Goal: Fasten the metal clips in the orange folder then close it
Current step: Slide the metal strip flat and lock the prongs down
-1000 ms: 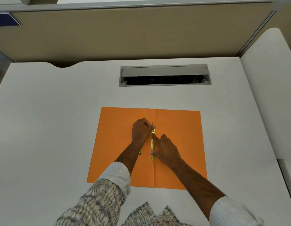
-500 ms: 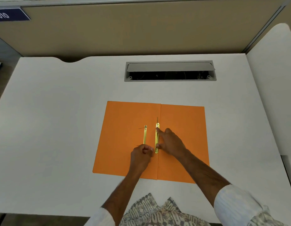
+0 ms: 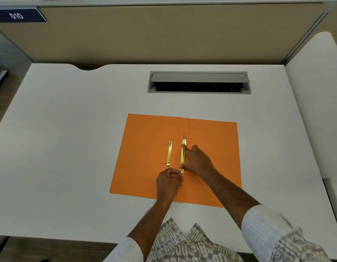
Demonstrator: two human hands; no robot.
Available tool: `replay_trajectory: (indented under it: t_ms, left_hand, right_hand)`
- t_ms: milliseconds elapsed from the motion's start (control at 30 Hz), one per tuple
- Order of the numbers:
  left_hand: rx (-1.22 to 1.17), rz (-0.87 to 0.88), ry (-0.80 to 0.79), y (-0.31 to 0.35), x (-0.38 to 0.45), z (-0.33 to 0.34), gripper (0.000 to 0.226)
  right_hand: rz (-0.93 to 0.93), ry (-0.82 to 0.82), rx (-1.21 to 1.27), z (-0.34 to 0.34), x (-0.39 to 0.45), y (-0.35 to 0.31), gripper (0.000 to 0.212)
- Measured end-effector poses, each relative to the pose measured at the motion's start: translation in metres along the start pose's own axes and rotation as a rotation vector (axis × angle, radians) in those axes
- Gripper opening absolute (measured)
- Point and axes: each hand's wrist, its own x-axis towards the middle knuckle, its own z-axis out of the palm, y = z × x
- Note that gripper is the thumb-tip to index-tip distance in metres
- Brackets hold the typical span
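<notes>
Since a second ago the left hand (image 3: 168,181) has dropped from the top of the clip to its near end, baring a second brass bar (image 3: 169,154) on the left leaf. The orange folder (image 3: 145,157) lies open and flat on the white table (image 3: 69,129). The right hand (image 3: 197,161), fingers spread, pins the spine bar (image 3: 183,157); the left grip is pinched at its lower prong. Fastening is midway, I judge: next, bend that thin, springy prong flat.
</notes>
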Motion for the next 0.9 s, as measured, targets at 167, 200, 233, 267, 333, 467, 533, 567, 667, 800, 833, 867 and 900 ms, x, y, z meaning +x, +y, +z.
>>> replay_trajectory:
  t_ms: [167,200,233,267,333,467,533,567,667,800,833,867,900]
  left_hand:
    - [0.135,0.069,0.067,-0.006,0.0,0.005,0.027]
    - [0.161,0.084,0.075,-0.007,0.0,0.006,0.028]
    - [0.184,0.096,0.081,-0.008,-0.001,0.007,0.027]
    - [0.195,0.104,0.083,-0.008,-0.001,0.009,0.024]
    - [0.19,0.098,0.077,-0.008,-0.003,0.012,0.019]
    - [0.158,0.075,0.076,-0.007,-0.007,0.019,0.012]
    - [0.133,0.067,0.086,-0.006,-0.008,0.021,0.013]
    - [0.124,0.067,0.093,-0.006,-0.008,0.021,0.014]
    - [0.119,0.069,0.108,-0.006,-0.009,0.022,0.015]
    - [0.125,0.09,0.094,-0.009,-0.009,0.023,0.015]
    - [0.132,0.097,0.087,-0.01,-0.009,0.023,0.014]
    - [0.137,0.104,0.082,-0.011,-0.009,0.023,0.013]
    - [0.144,0.113,0.079,-0.012,-0.008,0.023,0.013]
  right_hand:
    - [-0.007,0.015,-0.037,0.003,-0.002,-0.002,0.094]
    - [-0.006,0.017,-0.045,0.003,-0.002,-0.002,0.094]
    - [-0.004,0.02,-0.053,0.004,-0.002,-0.003,0.094]
    - [-0.003,0.022,-0.061,0.004,-0.002,-0.003,0.094]
    - [-0.001,0.022,-0.072,0.005,-0.002,-0.004,0.093]
    - [-0.003,0.025,-0.085,0.005,-0.002,-0.004,0.092]
    - [-0.001,0.026,-0.086,0.006,-0.002,-0.004,0.092]
    - [-0.001,0.025,-0.085,0.006,-0.002,-0.004,0.092]
    - [-0.005,0.023,-0.082,0.006,-0.001,-0.003,0.092]
    - [-0.017,0.024,-0.086,0.006,0.0,-0.001,0.092]
    - [-0.018,0.023,-0.087,0.006,0.0,-0.001,0.092]
    - [-0.018,0.022,-0.087,0.006,0.0,-0.001,0.092]
    - [-0.019,0.022,-0.085,0.006,0.0,-0.001,0.093]
